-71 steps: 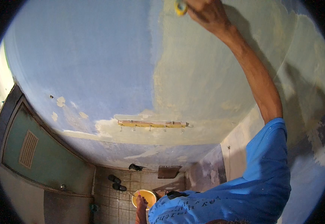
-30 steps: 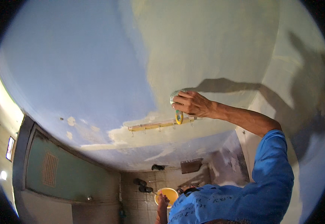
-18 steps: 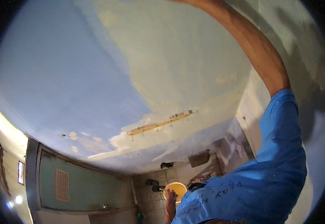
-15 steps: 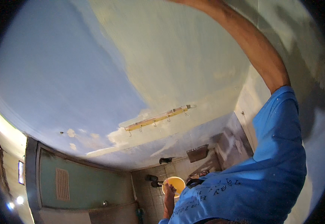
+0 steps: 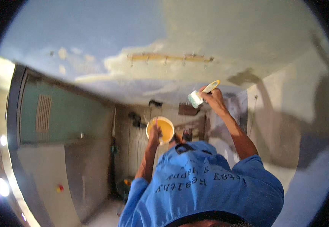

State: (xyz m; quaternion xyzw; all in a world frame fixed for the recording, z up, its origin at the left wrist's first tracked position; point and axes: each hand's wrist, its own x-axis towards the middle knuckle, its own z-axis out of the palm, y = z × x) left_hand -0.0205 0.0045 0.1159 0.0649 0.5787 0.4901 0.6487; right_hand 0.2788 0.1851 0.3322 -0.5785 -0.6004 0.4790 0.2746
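My left hand (image 5: 155,133) is closed at the near left side of a round bucket (image 5: 173,130) with a pale rim and a yellow-orange inside. A thin pinkish strip shows by the fingers. To the right and higher, my right hand (image 5: 215,99) grips a paintbrush (image 5: 196,99). Its yellow-and-white handle points up and right, while the wide bristle end, coated whitish-green, tilts down and left toward the bucket. Brush and bucket are apart. Ahead stands a wall (image 5: 194,30), blue on the left and pale greenish on the right.
A yellowish rack with several hooks (image 5: 168,58) is fixed to the wall. Dark footwear (image 5: 135,119) lies on the tiled floor beyond the bucket. A green door (image 5: 64,109) with a vent stands left. Another wall (image 5: 281,106) rises at the right, with shadows on it.
My right arm has come down from high on the wall, bringing the paintbrush into view. The whole view has tilted and turned, and the bucket now appears higher and further left.
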